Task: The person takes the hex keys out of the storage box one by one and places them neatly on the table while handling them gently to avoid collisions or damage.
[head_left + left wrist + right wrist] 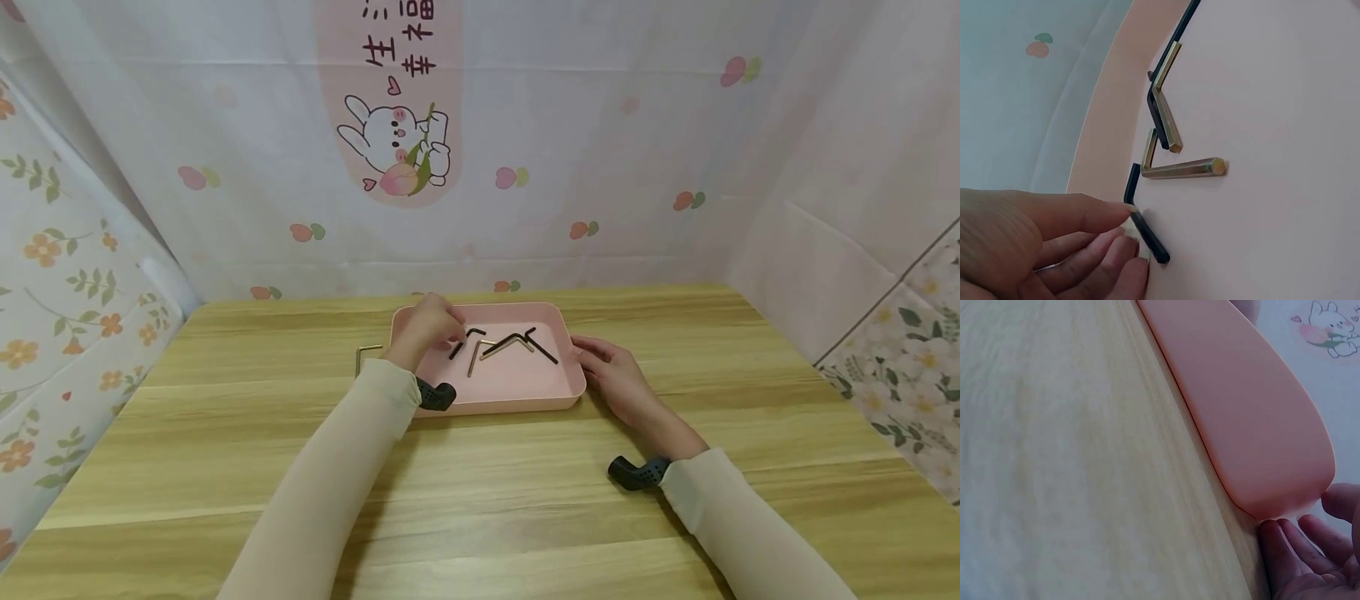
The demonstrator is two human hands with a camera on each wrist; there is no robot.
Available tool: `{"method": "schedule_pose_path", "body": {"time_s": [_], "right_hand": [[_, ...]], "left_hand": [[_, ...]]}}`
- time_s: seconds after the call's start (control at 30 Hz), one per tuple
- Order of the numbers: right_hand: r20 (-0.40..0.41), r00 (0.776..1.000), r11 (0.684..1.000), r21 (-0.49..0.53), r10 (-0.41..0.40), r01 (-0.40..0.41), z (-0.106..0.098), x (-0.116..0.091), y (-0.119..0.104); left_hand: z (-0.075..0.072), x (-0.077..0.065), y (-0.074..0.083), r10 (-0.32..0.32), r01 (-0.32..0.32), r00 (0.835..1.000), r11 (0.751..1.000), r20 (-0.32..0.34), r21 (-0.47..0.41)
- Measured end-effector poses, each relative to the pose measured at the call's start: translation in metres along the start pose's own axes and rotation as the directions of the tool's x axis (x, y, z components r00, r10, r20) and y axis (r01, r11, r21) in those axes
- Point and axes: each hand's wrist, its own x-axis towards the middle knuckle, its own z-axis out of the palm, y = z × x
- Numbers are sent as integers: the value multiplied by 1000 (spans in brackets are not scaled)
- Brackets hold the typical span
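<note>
Toward the left end of a shallow pink tray, my left hand pinches a black hex key near its bend; the thumb tip covers part of it in the left wrist view. Beside it lies a brass-coloured hex key. Farther along, another brass hex key overlaps a black one, and one more black hex key is at the right. My right hand touches the tray's right end from outside, its relaxed fingers low against the wall and the thumb at the rim.
Left of the tray, a brass hex key lies on the wood-grain table, partly hidden by the left arm. A patterned cloth hangs behind the table's back edge. Each wrist wears a black band.
</note>
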Motion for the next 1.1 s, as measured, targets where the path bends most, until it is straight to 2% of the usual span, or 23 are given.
{"method": "schedule_pose_path", "body": {"time_s": [0.23,0.33,0.5,0.77,0.93,1.1], "right_hand": [[-5,1000,1000,-3,-3,3,-1,0,2],[-5,1000,1000,-5,-3,3,-1,0,2],[-5,1000,1000,-4,3,-3,0,-1,0],[-4,1000,1000,-22,4,-4,0,-1,0],[-5,1000,1000,-21,5,-5,-1,-1,0],[-4,1000,1000,-21,5,-5,0,-1,0]], "left_hand": [[7,6,4,-6,15,998,990,-64,139],[9,9,6,-17,30,997,980,-70,195],[11,10,11,-53,64,997,969,-51,239],[11,10,18,-80,87,996,973,-43,213],[13,11,18,-81,89,996,968,-42,234],[15,10,19,-53,56,998,935,-18,350]]}}
